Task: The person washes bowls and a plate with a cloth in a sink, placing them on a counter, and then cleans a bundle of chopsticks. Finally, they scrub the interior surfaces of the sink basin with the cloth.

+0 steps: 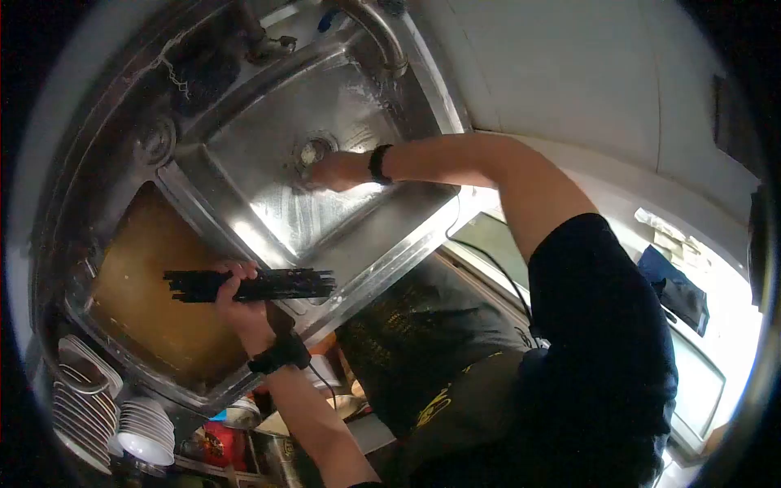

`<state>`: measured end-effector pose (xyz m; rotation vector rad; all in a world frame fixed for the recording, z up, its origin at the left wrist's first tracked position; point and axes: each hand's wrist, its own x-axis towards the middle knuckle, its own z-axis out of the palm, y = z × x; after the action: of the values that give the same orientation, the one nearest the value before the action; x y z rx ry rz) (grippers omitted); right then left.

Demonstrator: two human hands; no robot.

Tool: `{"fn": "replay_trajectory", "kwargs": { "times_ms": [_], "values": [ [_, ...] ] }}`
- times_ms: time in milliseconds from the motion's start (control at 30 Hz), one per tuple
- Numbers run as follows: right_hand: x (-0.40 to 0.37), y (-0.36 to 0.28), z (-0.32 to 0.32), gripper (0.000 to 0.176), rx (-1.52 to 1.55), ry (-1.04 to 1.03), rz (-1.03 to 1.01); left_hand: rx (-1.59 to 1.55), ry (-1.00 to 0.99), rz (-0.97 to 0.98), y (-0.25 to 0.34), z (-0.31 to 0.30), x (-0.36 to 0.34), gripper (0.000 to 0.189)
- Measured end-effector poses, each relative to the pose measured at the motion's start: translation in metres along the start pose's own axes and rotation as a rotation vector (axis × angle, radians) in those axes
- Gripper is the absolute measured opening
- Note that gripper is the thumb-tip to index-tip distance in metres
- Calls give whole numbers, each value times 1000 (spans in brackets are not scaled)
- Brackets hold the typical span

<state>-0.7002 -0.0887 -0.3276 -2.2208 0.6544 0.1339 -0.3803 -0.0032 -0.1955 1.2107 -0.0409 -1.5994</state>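
Observation:
A bundle of long black chopsticks [293,284] lies across my left hand [238,297], whose fingers are wrapped round it. The bundle is held level above the edge of the left basin, which is full of brown, cloudy water [154,276]. My right hand [338,172] reaches down to the floor of the wet steel sink [268,154], right beside the drain [313,152]. Something pale sits in the drain opening. The fingers of that hand point downward and are blurred, so I cannot tell whether they hold anything.
A metal faucet [382,37] arches over the sink's far side. At the lower left stand stacked white bowls [146,431] and a row of plates [84,415]. A red package [224,446] and pans are under the front edge. A dark cable [496,256] hangs by my right arm.

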Motion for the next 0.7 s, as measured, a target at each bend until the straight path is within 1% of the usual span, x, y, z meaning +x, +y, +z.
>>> {"fn": "replay_trajectory", "kwargs": {
  "times_ms": [33, 67, 133, 167, 267, 333, 367, 400, 433, 500, 567, 600, 667, 700],
  "values": [
    [-12, 11, 23, 23, 110, 101, -137, -12, -25, 2, -1, -3, 1, 29],
    [-16, -11, 20, 22, 265, -96, -38, -22, -54, 2, -3, -8, 4, 29],
    [-25, -56, 13, 21, 504, -451, 249, -32, -107, 16, -5, -9, 6, 29],
    [-27, -36, 68, 20, 313, -296, -98, -34, -131, 31, -5, -7, 8, 29],
    [-3, -26, 50, 17, 150, -376, -48, -38, -135, 44, -2, -2, 7, 29],
    [7, -9, 43, 17, 405, 8, 63, -37, -133, 22, -3, -4, 4, 29],
    [14, 10, 44, 16, 150, -39, 38, -41, -140, 13, -3, -9, 6, 29],
    [13, 26, 25, 19, 104, 22, -13, -48, -149, 9, -4, -11, 8, 29],
    [10, 35, 11, 23, 59, 83, -65, -10, -92, 2, -4, -13, 6, 29],
    [-10, 29, 9, 23, 154, -102, -124, 65, 17, -14, -5, -14, 6, 29],
    [-50, 19, 15, 22, 201, -293, -149, 28, -3, -21, -6, -14, 6, 29],
    [-69, 34, 51, 22, 135, -422, -150, 10, -8, -19, -4, -14, 6, 29],
    [-81, 19, 48, 13, 34, -527, -29, -10, -35, -1, -2, -6, 5, 29],
    [-73, 9, 26, 21, -52, -617, -55, -19, -48, 7, -2, -4, 5, 29]
  ]
}}
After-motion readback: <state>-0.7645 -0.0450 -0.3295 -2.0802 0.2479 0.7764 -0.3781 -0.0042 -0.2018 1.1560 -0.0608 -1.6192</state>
